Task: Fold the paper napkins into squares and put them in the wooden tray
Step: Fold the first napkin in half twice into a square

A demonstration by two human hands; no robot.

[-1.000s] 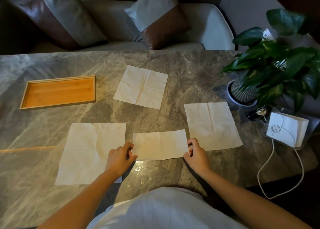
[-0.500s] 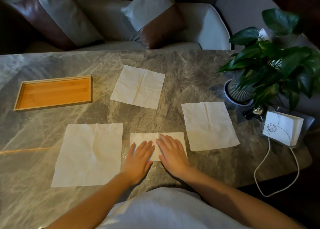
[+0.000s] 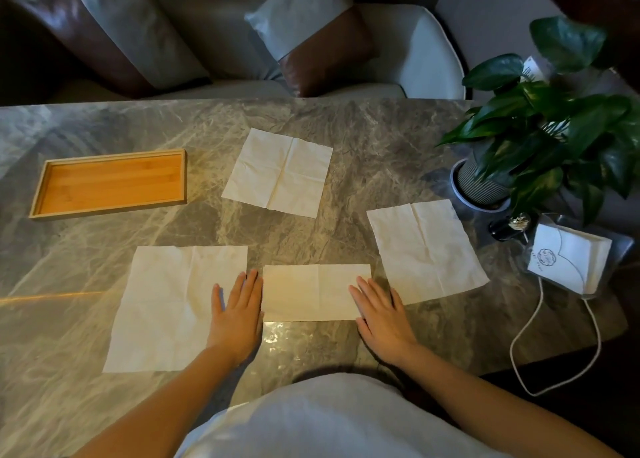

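Closest in, both hands are flat on the table (image 3: 363,166), palms down, fingers straight, gripping nothing. They sit well apart, 1 at each short end of the half-folded napkin (image 3: 311,293). The right hand (image 3: 381,313) has its fingertips on the right end of that strip. The left hand (image 3: 239,305) mostly rests on the edge of the left open napkin (image 3: 166,305), just beside the strip's left end; I can't tell if it actually touches it.

So my read is we're mid-fold on napkin 1: it's a rectangle now, with 1 more fold to go before it's a square. The next move probably calls for pinching 1 short end, bringing it over to meet the other, then pressing the crease. Thin paper will slide on that glossy stone, so 1 hand should pin it.

Further out, the right open napkin (image 3: 426,249) sits just beside the strip, and a far open napkin (image 3: 280,173) lies beyond. That's 3 flat ones waiting.

The wooden tray (image 3: 110,183) is at the far left with no napkins in it yet, and the path over looks free apart from the left sheet.

On the right there's a potted plant (image 3: 540,128), a napkin pack (image 3: 568,260) and a white cable (image 3: 533,319), all off to the side. A sofa (image 3: 391,41) sits behind the table.
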